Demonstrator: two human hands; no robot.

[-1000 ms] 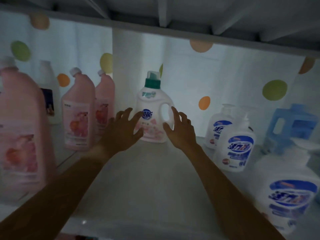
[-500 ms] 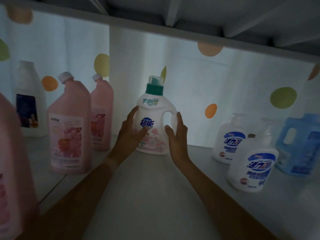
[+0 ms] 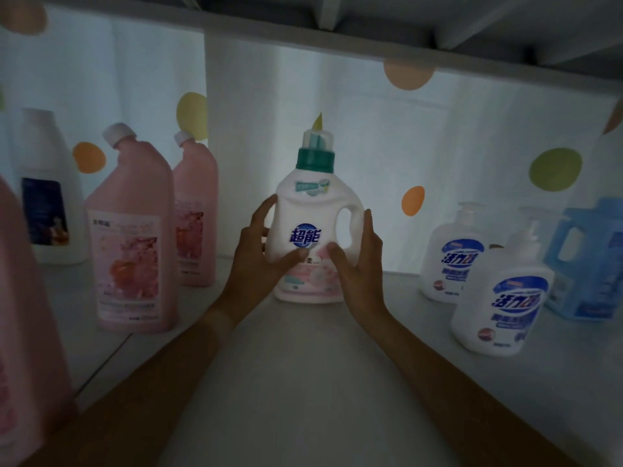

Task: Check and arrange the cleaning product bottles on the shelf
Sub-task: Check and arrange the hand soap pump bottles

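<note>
A white detergent bottle [image 3: 312,210] with a green cap, a blue logo and a pink lower label stands upright at the middle of the shelf [image 3: 303,382]. My left hand [image 3: 259,257] grips its left side, thumb across the front label. My right hand [image 3: 359,264] grips its right side by the handle, thumb on the front. Two pink angled-neck bottles [image 3: 129,251] [image 3: 195,217] stand to the left. Two white pump bottles [image 3: 453,254] [image 3: 505,294] with blue labels stand to the right.
A large pink bottle [image 3: 20,315] fills the near left edge, and a white bottle [image 3: 47,193] with a dark label stands at the far left. A light blue jug [image 3: 586,261] is at the far right. An upper shelf board [image 3: 371,32] hangs close overhead. A dotted white curtain [image 3: 472,146] backs the shelf.
Both hands reached the white detergent bottle and closed around its sides; their thumbs now lie on the front label. The view has come closer to the bottle.
</note>
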